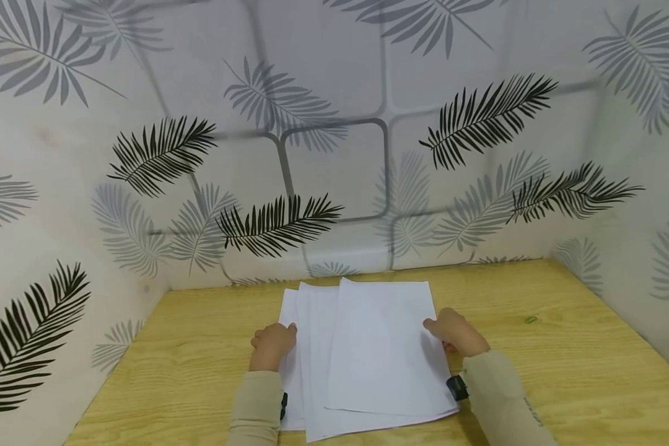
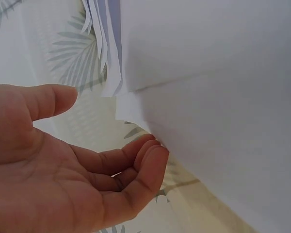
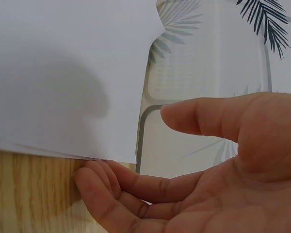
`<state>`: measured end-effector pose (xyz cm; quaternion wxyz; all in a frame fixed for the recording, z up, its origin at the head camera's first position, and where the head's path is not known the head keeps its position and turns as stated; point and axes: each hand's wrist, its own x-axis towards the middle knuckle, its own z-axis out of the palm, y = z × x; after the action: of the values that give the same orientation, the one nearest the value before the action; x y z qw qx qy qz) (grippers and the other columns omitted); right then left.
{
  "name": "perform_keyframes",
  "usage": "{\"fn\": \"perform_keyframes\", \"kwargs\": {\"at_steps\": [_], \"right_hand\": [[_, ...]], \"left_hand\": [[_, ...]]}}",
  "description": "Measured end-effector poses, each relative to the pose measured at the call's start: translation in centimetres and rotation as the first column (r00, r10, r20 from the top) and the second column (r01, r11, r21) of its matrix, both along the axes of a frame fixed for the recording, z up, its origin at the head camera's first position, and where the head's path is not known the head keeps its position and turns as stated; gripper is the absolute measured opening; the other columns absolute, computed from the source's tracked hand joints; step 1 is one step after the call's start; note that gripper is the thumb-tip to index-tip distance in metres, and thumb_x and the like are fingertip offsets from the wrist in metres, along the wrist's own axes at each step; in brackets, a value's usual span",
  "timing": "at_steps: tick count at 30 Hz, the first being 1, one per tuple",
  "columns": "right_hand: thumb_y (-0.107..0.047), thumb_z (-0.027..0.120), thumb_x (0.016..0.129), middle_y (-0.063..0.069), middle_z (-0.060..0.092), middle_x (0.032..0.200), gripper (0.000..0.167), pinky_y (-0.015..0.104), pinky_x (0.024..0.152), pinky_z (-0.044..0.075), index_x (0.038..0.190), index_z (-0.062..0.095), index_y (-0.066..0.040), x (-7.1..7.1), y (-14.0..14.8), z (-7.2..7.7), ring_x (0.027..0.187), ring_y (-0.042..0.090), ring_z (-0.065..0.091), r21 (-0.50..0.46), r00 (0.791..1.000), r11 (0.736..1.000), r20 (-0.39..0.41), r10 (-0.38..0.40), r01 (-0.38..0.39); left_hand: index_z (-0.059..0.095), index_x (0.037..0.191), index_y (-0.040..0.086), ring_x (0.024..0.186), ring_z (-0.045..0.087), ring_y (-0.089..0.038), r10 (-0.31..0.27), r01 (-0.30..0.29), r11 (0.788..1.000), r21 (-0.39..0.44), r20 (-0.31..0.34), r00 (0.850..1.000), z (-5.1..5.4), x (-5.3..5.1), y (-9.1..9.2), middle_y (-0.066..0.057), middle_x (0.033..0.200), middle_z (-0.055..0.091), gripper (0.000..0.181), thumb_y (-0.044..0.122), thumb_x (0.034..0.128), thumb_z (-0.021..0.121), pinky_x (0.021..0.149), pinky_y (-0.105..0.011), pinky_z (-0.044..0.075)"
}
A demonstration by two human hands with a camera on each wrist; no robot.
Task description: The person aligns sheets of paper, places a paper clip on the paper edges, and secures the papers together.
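Observation:
Several loose white paper sheets point(image 1: 387, 347) lie in an uneven, fanned stack on the wooden table, their edges not lined up. My left hand point(image 1: 274, 344) is at the stack's left edge. In the left wrist view its bent fingertips point(image 2: 153, 150) touch the edge of the sheets point(image 2: 208, 97), while the thumb stands off. My right hand point(image 1: 458, 331) is at the right edge. The right wrist view has its fingertips point(image 3: 94, 172) against the lower edge of the sheets point(image 3: 63, 87), with the thumb clear of the paper.
A small green paper clip point(image 1: 530, 319) lies on the table point(image 1: 568, 371) to the right of my right hand. Behind and at both sides, walls point(image 1: 334, 148) covered with a leaf pattern close in the table.

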<state>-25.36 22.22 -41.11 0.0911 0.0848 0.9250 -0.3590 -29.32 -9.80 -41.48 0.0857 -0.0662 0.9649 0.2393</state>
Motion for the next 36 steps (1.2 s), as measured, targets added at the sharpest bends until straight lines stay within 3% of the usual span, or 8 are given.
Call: {"fn": "perform_keyframes", "kwargs": {"at_steps": [8, 13, 19, 36], "right_hand": [[-0.018, 0.049, 0.095, 0.009, 0.045, 0.067, 0.031, 0.025, 0.050, 0.044, 0.092, 0.049, 0.013, -0.1, -0.1, 0.0, 0.051, 0.015, 0.045, -0.001, 1.000, 1.000, -0.009, 0.002, -0.002], [-0.017, 0.049, 0.094, 0.009, 0.046, 0.066, 0.031, 0.024, 0.048, 0.043, 0.092, 0.050, 0.013, 0.0, -0.2, 0.0, 0.048, 0.015, 0.045, -0.008, 1.000, 1.000, -0.009, 0.004, -0.004], [-0.019, 0.049, 0.095, 0.013, 0.047, 0.074, 0.037, 0.026, 0.051, 0.046, 0.103, 0.048, 0.017, -0.2, -0.3, -0.1, 0.054, 0.018, 0.049, 0.013, 1.000, 1.000, 0.015, -0.002, 0.001], [-0.018, 0.050, 0.095, 0.010, 0.046, 0.068, 0.032, 0.023, 0.047, 0.040, 0.096, 0.049, 0.014, -0.1, -0.6, -0.3, 0.047, 0.014, 0.043, 0.008, 1.000, 1.000, -0.006, 0.000, 0.000]], "left_hand": [[0.055, 0.112, -0.022, 0.101, 0.044, -0.045, -0.016, 0.015, 1.000, -0.019, -0.018, 1.000, 0.1, 0.1, 0.5, -0.037, 0.109, 0.053, 0.053, 0.028, 0.1013, 0.041, 0.089, -0.053, 0.033], [0.056, 0.111, -0.022, 0.100, 0.044, -0.044, -0.017, 0.017, 1.000, -0.013, -0.026, 1.000, 0.0, 0.1, 0.9, -0.036, 0.107, 0.054, 0.053, 0.028, 0.1013, 0.041, 0.088, -0.052, 0.033], [0.057, 0.110, -0.022, 0.100, 0.044, -0.045, -0.010, 0.010, 1.000, -0.010, -0.033, 0.999, 0.0, 0.3, 1.3, -0.036, 0.106, 0.054, 0.052, 0.027, 0.1010, 0.042, 0.087, -0.052, 0.034], [0.056, 0.110, -0.023, 0.100, 0.042, -0.045, 0.012, -0.010, 0.999, 0.036, -0.041, 0.999, -0.2, 0.5, 2.4, -0.036, 0.105, 0.051, 0.053, 0.028, 0.1003, 0.044, 0.087, -0.052, 0.033]]}}
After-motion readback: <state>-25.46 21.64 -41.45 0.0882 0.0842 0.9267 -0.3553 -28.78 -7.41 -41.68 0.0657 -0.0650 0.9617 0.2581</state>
